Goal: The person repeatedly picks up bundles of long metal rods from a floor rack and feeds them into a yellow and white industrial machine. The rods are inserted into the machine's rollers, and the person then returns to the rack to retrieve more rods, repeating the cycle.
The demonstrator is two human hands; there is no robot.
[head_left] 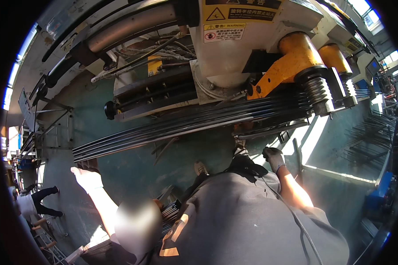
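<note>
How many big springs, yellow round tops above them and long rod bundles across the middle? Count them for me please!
Big springs: 2
Yellow round tops: 2
Long rod bundle: 1
Total: 5

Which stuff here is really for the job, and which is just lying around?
Likely for the job:
long metal bars
orange machine arm
coil spring beside it

Probably just lying around:
thin rods heaped at right
blue equipment at far right
</note>
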